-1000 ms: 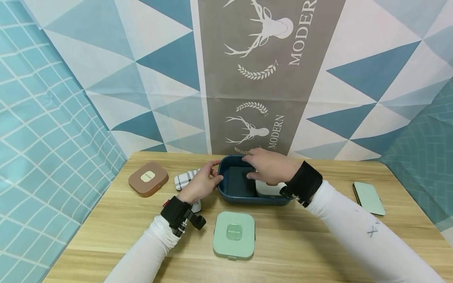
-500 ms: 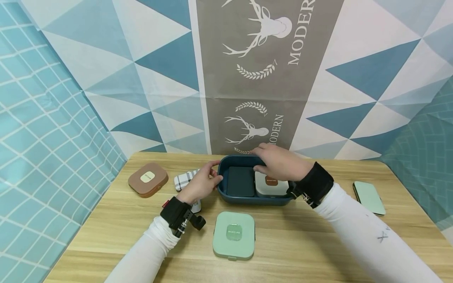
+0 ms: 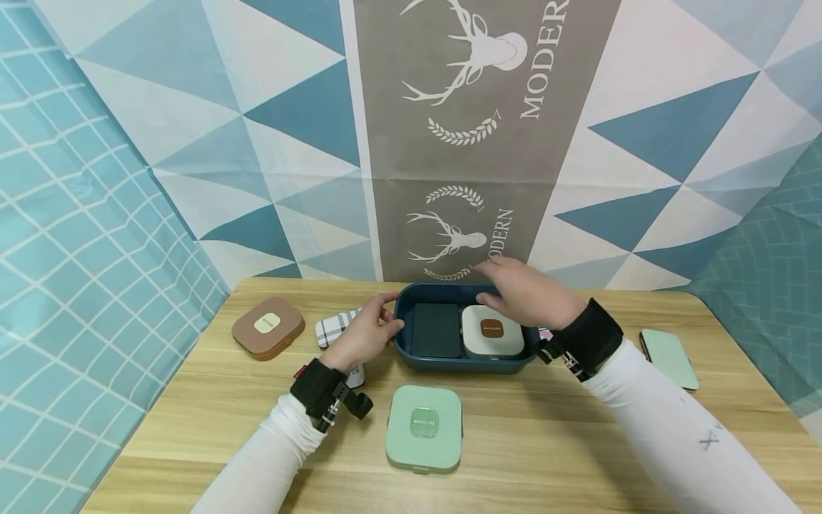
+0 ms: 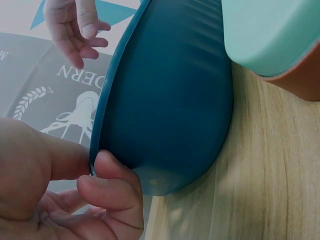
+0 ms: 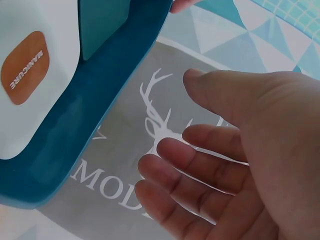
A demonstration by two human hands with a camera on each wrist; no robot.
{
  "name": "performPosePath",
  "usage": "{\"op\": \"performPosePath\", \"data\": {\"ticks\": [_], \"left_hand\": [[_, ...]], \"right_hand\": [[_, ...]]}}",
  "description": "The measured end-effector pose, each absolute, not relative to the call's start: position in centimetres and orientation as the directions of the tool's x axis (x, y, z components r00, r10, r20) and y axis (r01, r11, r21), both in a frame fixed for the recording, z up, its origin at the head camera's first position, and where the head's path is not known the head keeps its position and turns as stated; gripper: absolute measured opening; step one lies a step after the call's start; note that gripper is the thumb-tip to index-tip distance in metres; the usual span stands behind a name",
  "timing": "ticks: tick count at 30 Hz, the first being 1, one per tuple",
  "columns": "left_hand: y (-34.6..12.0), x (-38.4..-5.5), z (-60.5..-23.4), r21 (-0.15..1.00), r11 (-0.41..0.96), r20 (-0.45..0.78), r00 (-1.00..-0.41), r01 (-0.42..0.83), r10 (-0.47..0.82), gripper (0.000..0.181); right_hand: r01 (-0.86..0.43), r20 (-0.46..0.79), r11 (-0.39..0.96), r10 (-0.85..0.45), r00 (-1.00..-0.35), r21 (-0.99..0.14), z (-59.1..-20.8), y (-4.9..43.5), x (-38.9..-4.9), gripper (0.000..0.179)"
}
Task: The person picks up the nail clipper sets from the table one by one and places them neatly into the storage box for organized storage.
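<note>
A dark blue storage bin (image 3: 465, 366) stands near the table's back edge. My left hand (image 3: 366, 333) pinches its left rim between thumb and fingers, as the left wrist view shows close up (image 4: 117, 195). Inside the bin, a dark flat case (image 3: 436, 330) lies at the left half. Beside it on the right sits a white manicure case (image 3: 475, 341) with a brown label. My right hand (image 3: 528, 291) hovers over the bin's back right corner. In the right wrist view its fingers (image 5: 175, 172) are loosely spread and hold nothing.
A light green manicure case (image 3: 424, 448) lies in front of the bin. At left are a brown case (image 3: 282, 321) and a plaid case (image 3: 332, 328), partly behind my left hand. A mint flat case (image 3: 669, 359) lies far right. Something pinkish (image 3: 546, 334) shows beside my right wrist.
My right hand has moved right and slightly up, away from the white manicure case, which has come fully into view inside the bin. My left hand keeps its place on the rim.
</note>
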State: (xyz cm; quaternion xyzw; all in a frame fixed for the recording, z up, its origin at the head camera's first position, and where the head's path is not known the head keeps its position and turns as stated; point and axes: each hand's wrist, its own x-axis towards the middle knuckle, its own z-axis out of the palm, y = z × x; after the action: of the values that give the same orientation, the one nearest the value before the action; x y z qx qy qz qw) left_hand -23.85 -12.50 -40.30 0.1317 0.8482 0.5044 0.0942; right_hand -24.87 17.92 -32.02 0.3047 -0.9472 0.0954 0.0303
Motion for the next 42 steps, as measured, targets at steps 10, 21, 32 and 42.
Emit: {"op": "performPosePath", "data": {"ticks": [10,21,32,42], "left_hand": [[-12.4,-23.8,-40.2,0.878,0.461,-0.029,-0.949,0.125,0.313,0.058],[-12.5,-23.8,-40.3,0.880,0.456,-0.023,-0.946,0.134,0.323,0.058],[-12.4,-23.8,-40.4,0.884,0.453,-0.026,-0.952,0.121,0.306,0.058],[-12.2,-23.8,-40.3,0.882,0.459,-0.030,-0.956,0.112,0.292,0.058]], "right_hand": [[-0.532,0.138,0.827,-0.514,-0.847,-0.184,-32.3,19.3,-24.7,0.054],[-0.501,0.188,0.835,-0.468,-0.864,-0.225,-33.1,21.1,-24.6,0.050],[-0.450,0.191,0.849,-0.411,-0.892,-0.276,-34.2,22.8,-24.7,0.049],[-0.355,0.170,0.899,-0.319,-0.932,-0.257,-35.0,24.2,-24.3,0.050]]}}
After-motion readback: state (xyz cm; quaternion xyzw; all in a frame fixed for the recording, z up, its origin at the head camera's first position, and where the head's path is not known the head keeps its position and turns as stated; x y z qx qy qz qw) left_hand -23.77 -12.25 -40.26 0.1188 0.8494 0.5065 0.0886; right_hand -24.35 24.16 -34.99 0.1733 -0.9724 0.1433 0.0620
